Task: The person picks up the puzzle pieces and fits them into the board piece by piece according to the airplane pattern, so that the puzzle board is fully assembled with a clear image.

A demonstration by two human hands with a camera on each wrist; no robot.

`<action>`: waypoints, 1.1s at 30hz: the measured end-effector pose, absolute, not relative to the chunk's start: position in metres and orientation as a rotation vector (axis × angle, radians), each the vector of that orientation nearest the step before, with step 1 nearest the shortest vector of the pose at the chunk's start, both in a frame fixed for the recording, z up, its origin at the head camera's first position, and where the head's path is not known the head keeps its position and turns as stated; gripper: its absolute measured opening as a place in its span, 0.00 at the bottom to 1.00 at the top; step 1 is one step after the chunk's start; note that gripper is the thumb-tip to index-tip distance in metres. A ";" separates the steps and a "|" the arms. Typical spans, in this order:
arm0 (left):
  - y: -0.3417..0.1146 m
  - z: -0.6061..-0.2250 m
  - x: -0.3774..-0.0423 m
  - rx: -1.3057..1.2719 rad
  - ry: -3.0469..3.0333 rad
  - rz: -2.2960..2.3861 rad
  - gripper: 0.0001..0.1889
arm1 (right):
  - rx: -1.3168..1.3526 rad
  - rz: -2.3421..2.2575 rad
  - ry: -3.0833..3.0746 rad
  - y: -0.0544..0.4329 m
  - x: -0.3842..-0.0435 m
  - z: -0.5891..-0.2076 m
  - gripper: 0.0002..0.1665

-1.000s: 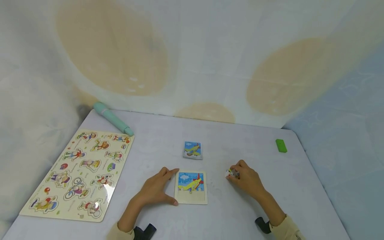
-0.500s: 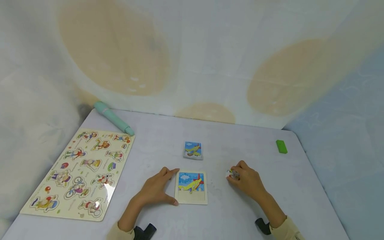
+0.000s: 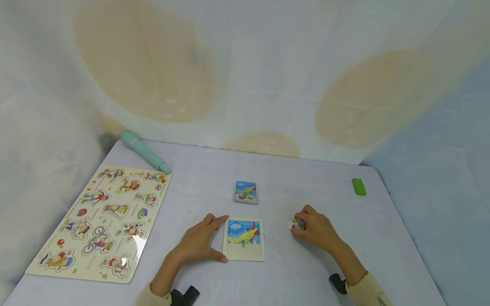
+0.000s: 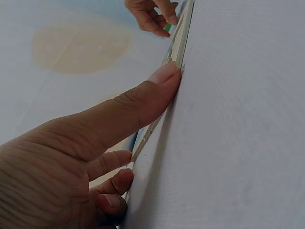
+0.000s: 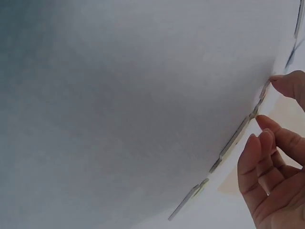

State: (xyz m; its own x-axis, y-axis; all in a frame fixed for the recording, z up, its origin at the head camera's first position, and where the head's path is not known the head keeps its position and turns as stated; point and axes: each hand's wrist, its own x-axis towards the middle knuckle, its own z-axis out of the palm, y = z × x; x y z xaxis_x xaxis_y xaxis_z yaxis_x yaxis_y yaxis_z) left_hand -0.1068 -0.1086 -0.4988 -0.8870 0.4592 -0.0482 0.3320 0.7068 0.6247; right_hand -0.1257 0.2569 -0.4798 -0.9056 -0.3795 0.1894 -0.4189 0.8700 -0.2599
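Note:
A small wooden jigsaw tray lies mid-table, its upper half filled with a yellow plane on blue sky, its lower half bare wood. My left hand holds the tray's left side, thumb at the near corner and index finger at the far one. In the left wrist view, the thumb lies along the tray's edge. To the right, my right hand pinches a small jigsaw piece, mostly hidden by its fingers. Seen edge-on in the right wrist view, more flat pieces lie beside the hand.
Behind the tray sits a small card stack with a plane picture on top. A large board with several figures covers the left side, and a mint-green tube touches its far corner. A green block lies far right.
My right wrist has shifted slightly right and its fingers have moved a little at the piece. The left hand and tray have stayed in place.

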 end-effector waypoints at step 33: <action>-0.109 -0.499 -0.106 0.637 2.720 0.932 0.58 | 0.972 0.511 -2.770 0.193 -0.099 -0.456 0.18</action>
